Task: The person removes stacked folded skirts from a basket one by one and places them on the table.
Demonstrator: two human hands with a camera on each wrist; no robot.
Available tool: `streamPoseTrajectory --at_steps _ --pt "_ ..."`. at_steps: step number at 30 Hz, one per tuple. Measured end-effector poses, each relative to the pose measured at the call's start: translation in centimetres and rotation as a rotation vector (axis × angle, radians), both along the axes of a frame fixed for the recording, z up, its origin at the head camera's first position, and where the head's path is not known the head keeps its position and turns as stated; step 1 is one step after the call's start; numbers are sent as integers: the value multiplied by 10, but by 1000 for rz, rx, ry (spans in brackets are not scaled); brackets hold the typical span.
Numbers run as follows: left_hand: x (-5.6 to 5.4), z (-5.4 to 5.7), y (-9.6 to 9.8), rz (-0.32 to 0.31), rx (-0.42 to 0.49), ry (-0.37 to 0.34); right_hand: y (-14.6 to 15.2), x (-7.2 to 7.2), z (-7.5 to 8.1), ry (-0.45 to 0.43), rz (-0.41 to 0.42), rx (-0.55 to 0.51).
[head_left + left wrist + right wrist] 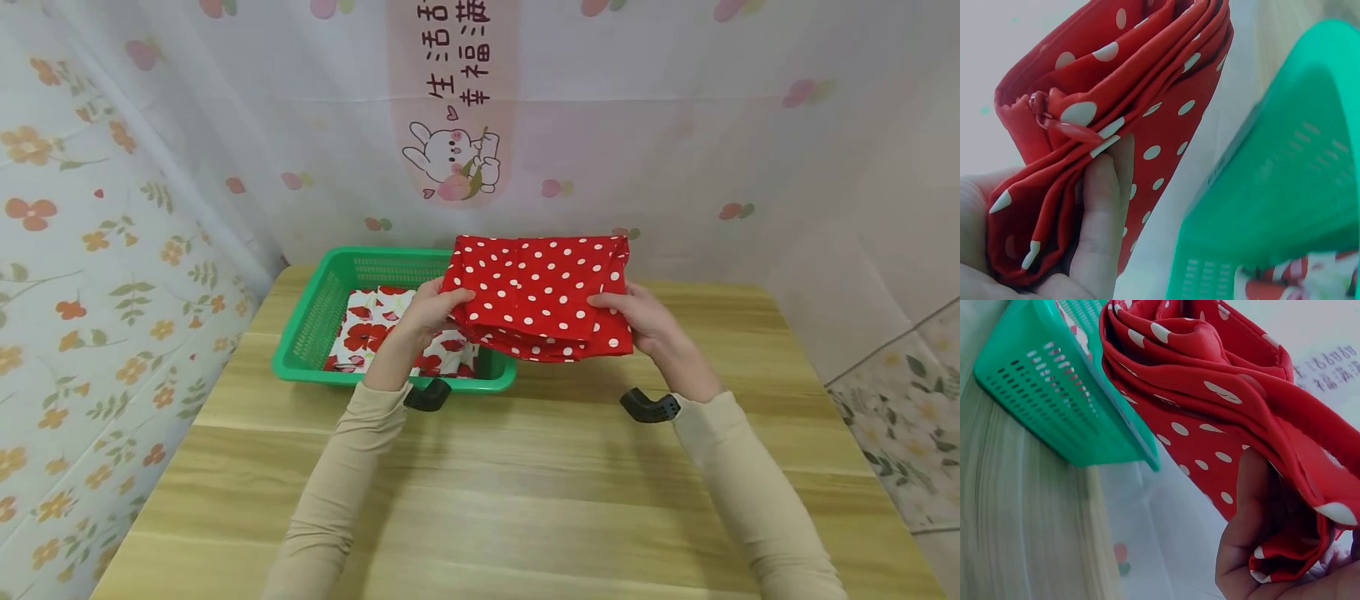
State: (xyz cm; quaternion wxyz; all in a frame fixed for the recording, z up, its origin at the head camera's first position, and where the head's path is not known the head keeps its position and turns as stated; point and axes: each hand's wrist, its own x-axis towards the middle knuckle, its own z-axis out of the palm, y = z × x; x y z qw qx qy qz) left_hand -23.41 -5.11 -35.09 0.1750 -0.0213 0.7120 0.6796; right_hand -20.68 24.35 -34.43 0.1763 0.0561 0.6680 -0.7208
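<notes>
A folded red cloth with white polka dots (543,287) is held up in both hands, over the table and the right end of the green basket. My left hand (433,307) grips its left edge, thumb on top and fingers underneath. At the other edge my right hand (641,317) pinches the cloth the same way. Several stacked layers show along the cloth's side in the left wrist view, where a small red cord loop (1063,122) sticks out. The right wrist view shows fingers (1254,500) curled around the folded layers.
The green plastic basket (300,333) stands at the back left of the wooden table (510,492). Inside it lies folded white cloth with red flowers (363,333). Behind the table hangs a printed curtain (637,125), and a flowered one (97,275) lines the left side.
</notes>
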Motion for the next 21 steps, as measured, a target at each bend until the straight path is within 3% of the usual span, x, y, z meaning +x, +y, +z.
streamPoseTrajectory --at_steps 21 --pt "10 -9 82 -69 11 8 79 28 -5 -63 -118 -50"
